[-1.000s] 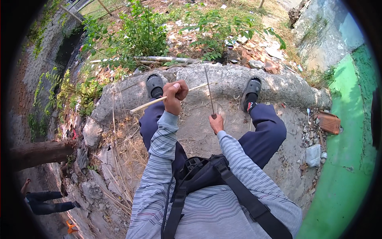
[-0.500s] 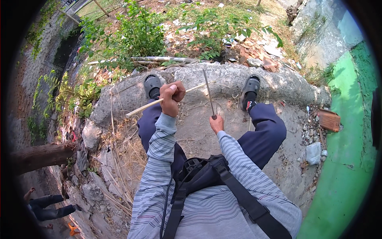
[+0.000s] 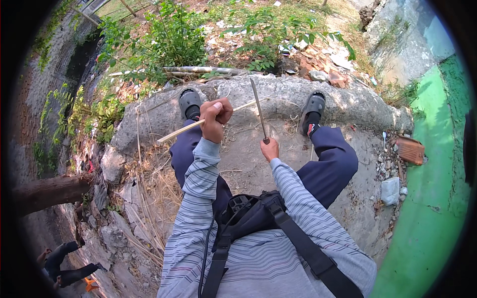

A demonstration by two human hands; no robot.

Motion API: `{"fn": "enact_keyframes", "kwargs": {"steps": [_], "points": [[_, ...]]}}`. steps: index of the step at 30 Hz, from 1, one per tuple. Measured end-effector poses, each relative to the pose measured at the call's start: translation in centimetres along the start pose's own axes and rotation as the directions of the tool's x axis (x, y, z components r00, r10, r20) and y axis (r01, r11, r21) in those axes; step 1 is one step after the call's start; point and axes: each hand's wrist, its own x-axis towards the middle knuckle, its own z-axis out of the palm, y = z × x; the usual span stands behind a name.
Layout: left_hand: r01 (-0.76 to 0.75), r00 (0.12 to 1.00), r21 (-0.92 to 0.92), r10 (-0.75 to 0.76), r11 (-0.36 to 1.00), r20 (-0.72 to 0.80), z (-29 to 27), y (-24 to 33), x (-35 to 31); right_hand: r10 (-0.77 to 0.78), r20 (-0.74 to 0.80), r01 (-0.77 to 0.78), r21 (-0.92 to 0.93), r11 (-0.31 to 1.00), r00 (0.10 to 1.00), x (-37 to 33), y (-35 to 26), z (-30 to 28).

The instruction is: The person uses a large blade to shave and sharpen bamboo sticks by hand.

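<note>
My left hand (image 3: 214, 119) is closed in a fist around a thin, pale bamboo strip (image 3: 181, 130). The strip slants from the lower left up to the right, and its thin far tip comes close to the blade. A long, narrow knife (image 3: 258, 107) points away from me, its dark handle wrapped by my right hand (image 3: 270, 149). Blade and strip look close together near the tip; I cannot tell whether they touch. Both hands are held between my spread knees, above the bare ground.
A low rough concrete ledge (image 3: 253, 99) runs in front of my feet. Dry strips (image 3: 144, 198) litter the ground at left, near a log (image 3: 54, 192). An orange-brown brick-like block (image 3: 410, 150) lies by the green wall (image 3: 422, 218). Another person's legs (image 3: 69, 263) show lower left.
My right hand and the knife have shifted slightly forward and left. My left hand and the strip have barely moved. The person at lower left has shifted their legs.
</note>
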Motion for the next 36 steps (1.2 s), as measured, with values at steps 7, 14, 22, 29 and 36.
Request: {"fn": "enact_keyframes", "kwargs": {"steps": [7,14,22,29,36], "points": [[-0.022,0.998,-0.032,0.024,0.999,0.062,0.5,-0.4,0.7,0.460,0.471,-0.600,0.202,0.774,0.753,6.4,4.8,-4.6],[-0.033,0.998,0.007,0.033,0.999,0.045,0.5,-0.1,0.5,0.242,0.739,-0.764,0.527,0.372,0.628,2.7,-0.7,-2.9],[-0.025,1.000,0.020,0.025,0.999,0.011,0.1,0.6,-0.1,0.042,-0.003,-0.042,-0.022,0.999,0.999,1.4,-2.4,0.0],[-0.064,0.997,0.059,0.060,0.996,0.057,0.9,1.3,0.1,0.477,0.401,-0.564,0.131,0.815,0.782,6.3,4.0,-3.3],[-0.058,0.995,0.062,0.052,0.996,0.086,1.0,0.9,0.5,0.213,0.795,-0.813,0.502,0.295,0.569,5.2,1.8,-2.6]]}}
